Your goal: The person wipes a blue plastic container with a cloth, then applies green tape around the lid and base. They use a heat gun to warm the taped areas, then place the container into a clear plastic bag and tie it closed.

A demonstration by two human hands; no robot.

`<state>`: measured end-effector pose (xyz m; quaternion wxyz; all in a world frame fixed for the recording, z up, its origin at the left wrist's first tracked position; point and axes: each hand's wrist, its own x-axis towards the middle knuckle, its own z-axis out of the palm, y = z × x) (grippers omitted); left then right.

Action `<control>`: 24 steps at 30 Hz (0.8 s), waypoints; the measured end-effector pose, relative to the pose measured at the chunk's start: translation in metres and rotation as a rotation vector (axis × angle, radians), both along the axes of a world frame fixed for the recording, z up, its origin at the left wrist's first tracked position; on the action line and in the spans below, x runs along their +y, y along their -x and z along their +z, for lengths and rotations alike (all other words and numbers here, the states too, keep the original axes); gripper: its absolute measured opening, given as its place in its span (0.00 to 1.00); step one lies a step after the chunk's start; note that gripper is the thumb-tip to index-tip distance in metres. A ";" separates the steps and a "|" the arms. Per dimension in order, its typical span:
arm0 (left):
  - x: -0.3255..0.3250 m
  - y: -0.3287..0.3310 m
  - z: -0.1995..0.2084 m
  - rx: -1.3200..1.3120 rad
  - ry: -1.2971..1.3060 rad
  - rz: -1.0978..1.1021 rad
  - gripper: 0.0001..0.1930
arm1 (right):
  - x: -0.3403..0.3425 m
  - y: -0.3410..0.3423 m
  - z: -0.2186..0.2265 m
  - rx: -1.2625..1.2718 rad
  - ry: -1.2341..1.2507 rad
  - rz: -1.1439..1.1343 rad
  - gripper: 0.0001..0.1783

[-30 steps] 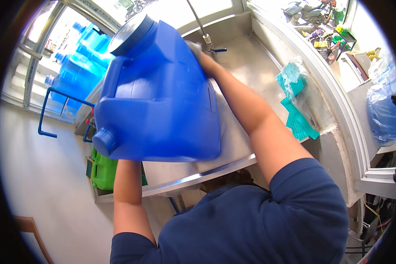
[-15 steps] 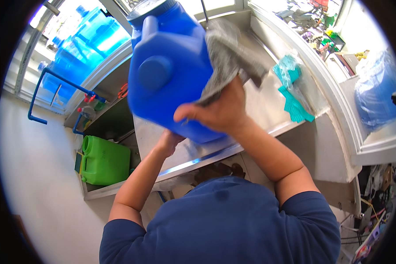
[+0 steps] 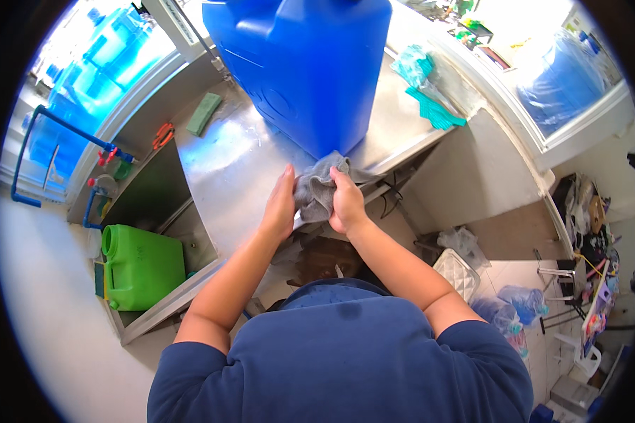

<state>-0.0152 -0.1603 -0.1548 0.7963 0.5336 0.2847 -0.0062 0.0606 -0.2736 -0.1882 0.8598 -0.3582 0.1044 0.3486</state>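
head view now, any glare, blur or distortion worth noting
Head view: glare streaks the steel counter left of the big blue jug; head view: the upper-left window is partly washed out; head view: fisheye bends straight edges, with black corners; head view: the gray cloth, left hand and right hand look fairly sharp.

I am counting one blue container (image 3: 310, 67); on its near side, two hands, a left hand (image 3: 280, 203) and a right hand (image 3: 346, 201), with one grey cloth (image 3: 315, 190) between them. To its left I am seeing one green jerrycan (image 3: 148, 271), one green block (image 3: 204, 114), one orange tool (image 3: 164, 135) and at least two blue jugs (image 3: 88, 99); to its right, at least two clear bottles (image 3: 523, 303).
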 end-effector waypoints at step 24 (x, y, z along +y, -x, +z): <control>-0.043 0.109 -0.255 0.415 0.049 0.349 0.25 | -0.055 0.015 -0.226 0.242 0.706 0.522 0.32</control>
